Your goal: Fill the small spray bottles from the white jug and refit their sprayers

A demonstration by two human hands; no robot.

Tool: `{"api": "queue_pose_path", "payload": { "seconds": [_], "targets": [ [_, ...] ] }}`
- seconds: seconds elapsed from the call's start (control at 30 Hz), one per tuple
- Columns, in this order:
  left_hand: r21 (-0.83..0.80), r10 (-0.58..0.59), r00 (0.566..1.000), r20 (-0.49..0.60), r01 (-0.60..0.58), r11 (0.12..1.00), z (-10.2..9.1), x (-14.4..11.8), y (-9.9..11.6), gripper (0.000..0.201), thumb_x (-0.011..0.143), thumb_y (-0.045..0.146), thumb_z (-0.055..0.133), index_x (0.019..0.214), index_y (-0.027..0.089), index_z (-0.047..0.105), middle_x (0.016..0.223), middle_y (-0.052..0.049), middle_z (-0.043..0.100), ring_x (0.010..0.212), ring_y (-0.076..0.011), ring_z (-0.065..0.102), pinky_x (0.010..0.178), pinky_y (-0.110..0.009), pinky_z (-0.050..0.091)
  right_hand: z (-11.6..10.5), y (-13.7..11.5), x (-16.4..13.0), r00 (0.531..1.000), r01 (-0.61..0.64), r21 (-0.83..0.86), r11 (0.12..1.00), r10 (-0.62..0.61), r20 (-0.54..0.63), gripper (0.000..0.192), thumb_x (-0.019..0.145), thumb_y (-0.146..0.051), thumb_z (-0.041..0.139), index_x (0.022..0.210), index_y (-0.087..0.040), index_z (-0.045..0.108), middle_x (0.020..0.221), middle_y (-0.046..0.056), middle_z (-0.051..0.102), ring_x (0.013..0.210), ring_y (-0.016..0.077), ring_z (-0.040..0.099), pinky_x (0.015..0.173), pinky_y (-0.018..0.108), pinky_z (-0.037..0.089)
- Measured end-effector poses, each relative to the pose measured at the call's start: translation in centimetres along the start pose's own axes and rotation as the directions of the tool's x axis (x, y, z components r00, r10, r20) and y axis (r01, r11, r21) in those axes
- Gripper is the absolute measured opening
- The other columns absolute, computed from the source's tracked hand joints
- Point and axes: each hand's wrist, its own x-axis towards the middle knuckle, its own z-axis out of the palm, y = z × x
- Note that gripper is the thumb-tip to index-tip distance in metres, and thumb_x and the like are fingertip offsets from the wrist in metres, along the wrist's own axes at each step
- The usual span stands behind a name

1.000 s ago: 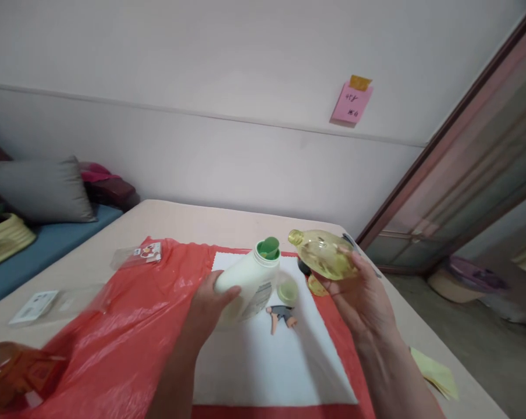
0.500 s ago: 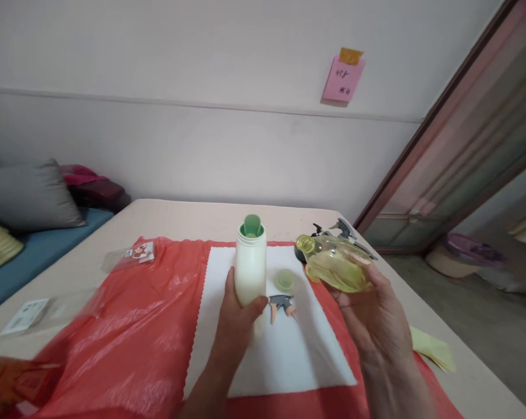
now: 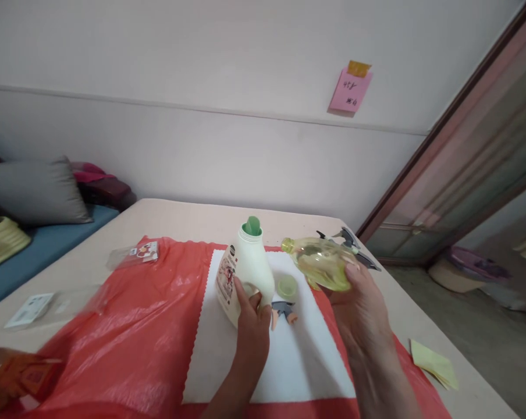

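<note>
Mouth to neck: the white jug's (image 3: 252, 262) open top, with its green spout (image 3: 253, 226), is to the left of the yellow bottle's (image 3: 319, 262) neck and a little higher in view; the two are near but apart.
Jug axis: close to upright, mouth up, above the white cloth (image 3: 228, 372).
Bottle axis: close to level, neck towards the jug, base towards your right palm.
Your left hand (image 3: 252, 326): grasping the jug low on its near side; it is the nearer hand to the spray head (image 3: 284, 308) on the cloth.
Your right hand (image 3: 361, 299): wrapped round the bottle's base end, holding it up beyond the cloth's right side.
Green cap (image 3: 286, 286): on the cloth, between jug and bottle.
Hidden from you: the jug's lower side behind your fingers, and the bottle's end inside your palm.
Hard to tell: whether the jug's base touches the cloth, and whether the bottle holds liquid.
Cut off: the orange packet (image 3: 22, 375), at the left edge.
</note>
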Motion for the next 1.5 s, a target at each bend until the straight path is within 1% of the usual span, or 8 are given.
{"api": "queue_pose_path", "payload": {
  "seconds": [0.1,0.27,0.43,0.57,0.8,1.03,1.27,1.5],
  "targets": [
    [0.003,-0.033,0.999,-0.032,0.033,0.999,0.2,-0.2,0.0,0.096,0.088,0.022,0.051,0.159,0.017,-0.013,0.095,-0.001,0.065,0.081,-0.0162,0.063,0.083,-0.03,0.045,1.8,-0.2,1.5,0.998,0.008,-0.15,0.989,-0.016,-0.053,0.043,0.075,-0.04,0.076,0.115,-0.029,0.065,0.125,0.002,0.066,0.103,0.0218,0.067,0.076,0.034,0.059],
    [-0.059,-0.088,0.995,-0.045,0.085,0.995,0.1,0.0,0.2,0.1,0.083,0.018,0.054,0.158,0.02,-0.012,0.098,-0.002,0.064,0.08,-0.0158,0.064,0.079,-0.027,0.046,4.4,-0.1,3.9,0.996,0.083,-0.339,0.937,-0.085,0.01,0.051,0.073,-0.045,0.078,0.119,-0.03,0.062,0.122,0.002,0.067,0.095,0.0188,0.065,0.068,0.027,0.053],
    [-0.098,-0.094,0.995,-0.023,0.092,0.991,-0.3,-0.1,0.8,0.098,0.084,0.017,0.053,0.158,0.019,-0.011,0.091,-0.001,0.062,0.075,-0.0152,0.059,0.075,-0.026,0.047,6.1,0.6,4.1,0.992,0.104,-0.379,0.919,-0.071,0.1,0.051,0.073,-0.047,0.078,0.118,-0.03,0.061,0.119,0.002,0.067,0.1,0.0197,0.066,0.079,0.032,0.054],
    [-0.122,-0.079,0.997,-0.001,0.078,0.989,-0.4,-0.3,1.1,0.095,0.086,0.016,0.051,0.157,0.015,-0.012,0.087,0.0,0.059,0.073,-0.0145,0.056,0.075,-0.026,0.046,6.6,0.6,3.8,0.983,0.181,-0.503,0.845,-0.145,0.111,0.054,0.072,-0.046,0.08,0.119,-0.029,0.06,0.123,0.003,0.066,0.105,0.0211,0.065,0.089,0.037,0.052],
    [-0.135,-0.071,0.997,-0.039,0.065,0.989,-0.3,-0.2,0.7,0.097,0.085,0.018,0.056,0.159,0.017,-0.007,0.098,-0.004,0.063,0.086,-0.0162,0.063,0.08,-0.027,0.046,8.2,-0.7,4.0,0.915,0.403,-0.618,0.675,-0.275,0.296,0.065,0.066,-0.043,0.083,0.125,-0.03,0.06,0.128,0.007,0.061,0.112,0.0269,0.06,0.101,0.05,0.047],
    [-0.118,-0.07,0.995,-0.071,0.061,0.991,-0.3,-0.2,0.5,0.098,0.084,0.022,0.06,0.16,0.017,-0.003,0.091,-0.003,0.063,0.083,-0.0165,0.064,0.083,-0.028,0.047,11.2,-2.5,5.1,0.828,0.557,-0.674,0.486,-0.252,0.502,0.065,0.062,-0.045,0.082,0.12,-0.027,0.061,0.126,0.007,0.06,0.114,0.0276,0.057,0.105,0.052,0.042],
    [-0.144,-0.093,0.993,-0.069,0.083,0.986,-0.5,-0.2,0.8,0.1,0.082,0.019,0.059,0.16,0.016,-0.004,0.087,-0.002,0.064,0.079,-0.0172,0.064,0.079,-0.029,0.048,13.6,-3.0,6.1,0.825,0.556,-0.685,0.471,-0.217,0.521,0.061,0.062,-0.043,0.08,0.118,-0.024,0.061,0.125,0.008,0.062,0.113,0.028,0.059,0.104,0.052,0.044],
    [-0.13,-0.094,0.992,-0.08,0.083,0.988,-0.4,-0.1,0.7,0.099,0.081,0.02,0.061,0.159,0.018,-0.001,0.101,-0.008,0.066,0.087,-0.0181,0.065,0.081,-0.029,0.049,13.7,-2.9,5.9,0.802,0.589,-0.653,0.476,-0.248,0.543,0.056,0.066,-0.041,0.078,0.117,-0.026,0.062,0.126,0.007,0.062,0.112,0.0266,0.059,0.105,0.052,0.044]
  ]
}}
